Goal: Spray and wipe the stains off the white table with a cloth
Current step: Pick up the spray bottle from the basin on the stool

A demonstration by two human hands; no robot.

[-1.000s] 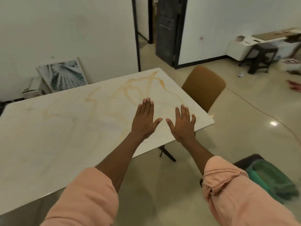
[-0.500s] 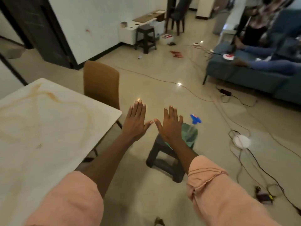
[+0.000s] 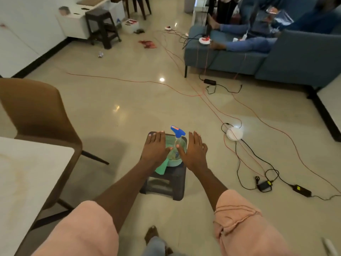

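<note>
A head-worn camera looks down at two bare forearms in rolled-up pink sleeves, reaching forward over a glossy beige floor. The left hand (image 3: 156, 147) and the right hand (image 3: 194, 149) are both held flat, palms down, with fingers straight and close together and the thumbs angled inward. Neither hand holds anything.

Below and between the hands stands a small dark plastic stool (image 3: 164, 183). On it sits a pale green basin (image 3: 178, 160). A clear spray bottle (image 3: 177, 140) with a blue trigger head stands in the basin, showing in the gap between the two hands. A green cloth (image 3: 160, 169) hangs over the near rim of the basin, partly hidden under the left wrist. Whether the hands touch the basin cannot be told.

At the lower left is a corner of the white desk (image 3: 27, 178), marked with faint brownish stains (image 3: 11, 157). A brown chair (image 3: 36, 111) stands just beyond it.

Across the floor run orange and black cables (image 3: 245, 157), with a round white device (image 3: 234, 133) to the right of the stool. Farther back is a blue sofa (image 3: 287, 60) where a person reclines, and at the upper left a second dark stool (image 3: 102, 26) beside a low white cabinet (image 3: 73, 24).
</note>
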